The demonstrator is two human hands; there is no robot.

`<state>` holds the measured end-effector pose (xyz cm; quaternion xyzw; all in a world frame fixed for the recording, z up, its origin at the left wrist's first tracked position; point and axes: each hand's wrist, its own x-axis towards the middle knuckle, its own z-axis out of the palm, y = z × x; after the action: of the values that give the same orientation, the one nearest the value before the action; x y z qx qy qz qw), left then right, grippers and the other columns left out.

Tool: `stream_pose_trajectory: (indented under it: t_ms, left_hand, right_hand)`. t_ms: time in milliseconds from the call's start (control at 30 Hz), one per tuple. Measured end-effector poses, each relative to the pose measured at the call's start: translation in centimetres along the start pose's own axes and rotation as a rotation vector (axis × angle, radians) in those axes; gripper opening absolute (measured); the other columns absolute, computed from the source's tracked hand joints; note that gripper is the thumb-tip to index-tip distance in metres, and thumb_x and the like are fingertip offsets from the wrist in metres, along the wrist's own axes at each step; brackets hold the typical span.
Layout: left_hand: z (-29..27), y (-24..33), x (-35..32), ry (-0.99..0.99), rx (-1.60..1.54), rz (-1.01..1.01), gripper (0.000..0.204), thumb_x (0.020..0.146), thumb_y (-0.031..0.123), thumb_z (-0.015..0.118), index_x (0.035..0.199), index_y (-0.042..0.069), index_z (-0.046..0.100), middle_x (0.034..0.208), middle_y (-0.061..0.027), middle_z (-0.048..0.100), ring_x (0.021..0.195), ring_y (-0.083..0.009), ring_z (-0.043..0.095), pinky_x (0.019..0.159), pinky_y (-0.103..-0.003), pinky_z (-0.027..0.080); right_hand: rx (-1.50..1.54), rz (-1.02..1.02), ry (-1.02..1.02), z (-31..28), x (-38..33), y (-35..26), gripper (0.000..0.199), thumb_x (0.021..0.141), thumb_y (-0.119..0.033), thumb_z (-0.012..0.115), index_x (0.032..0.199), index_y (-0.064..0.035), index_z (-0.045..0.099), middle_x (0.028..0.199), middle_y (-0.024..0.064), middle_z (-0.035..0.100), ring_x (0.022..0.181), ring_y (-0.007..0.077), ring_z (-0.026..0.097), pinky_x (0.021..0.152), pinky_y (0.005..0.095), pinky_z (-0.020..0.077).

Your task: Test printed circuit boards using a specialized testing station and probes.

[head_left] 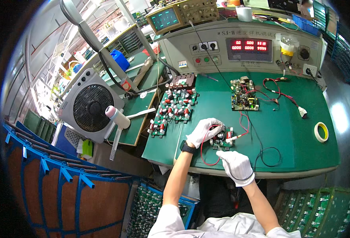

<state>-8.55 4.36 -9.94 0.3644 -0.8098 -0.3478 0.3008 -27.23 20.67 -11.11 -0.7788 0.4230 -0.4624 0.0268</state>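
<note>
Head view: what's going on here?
Someone is working on a small circuit board on the green bench top. The gloved left hand is at the board's far-left side, the gloved right hand by its near edge; grip unclear. A larger wired board lies beyond; more boards stand grouped to the left.

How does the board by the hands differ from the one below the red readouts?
The near board looks smaller than the far board. The left hand partly covers the near board; none is at the far board. Both lie on the green bench and carry components.
</note>
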Motion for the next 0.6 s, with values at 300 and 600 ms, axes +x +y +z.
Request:
stream_pose_trajectory:
  t_ms: [300, 600]
  left_hand:
    - [0.4, -1.5, -0.8, 0.041, -0.246, -0.098, 0.019, 0.095, 0.016, 0.075, 0.108, 0.002, 0.076, 0.101, -0.0116, 0.077, 0.091, -0.0182, 0.073, 0.084, -0.032, 0.058]
    - [2.9, 8.9, -1.8, 0.642, 0.389, 0.344, 0.020, 0.080, 0.002, 0.081, 0.098, 0.007, 0.074, 0.088, -0.0108, 0.070, 0.083, -0.0286, 0.068, 0.075, -0.038, 0.055]
  right_hand:
    - [0.173, -0.055, -0.033, -1.5, -0.6, -0.3, 0.029, 0.090, -0.002, 0.071, 0.118, -0.0082, 0.073, 0.094, 0.0100, 0.073, 0.080, 0.0235, 0.071, 0.068, 0.0353, 0.0574]
    - [0.946, 0.747, 0.122, -13.4, -0.7, 4.4, 0.040, 0.109, -0.036, 0.058, 0.127, -0.0024, 0.070, 0.092, 0.0010, 0.068, 0.074, 0.0075, 0.059, 0.069, 0.0236, 0.0507]
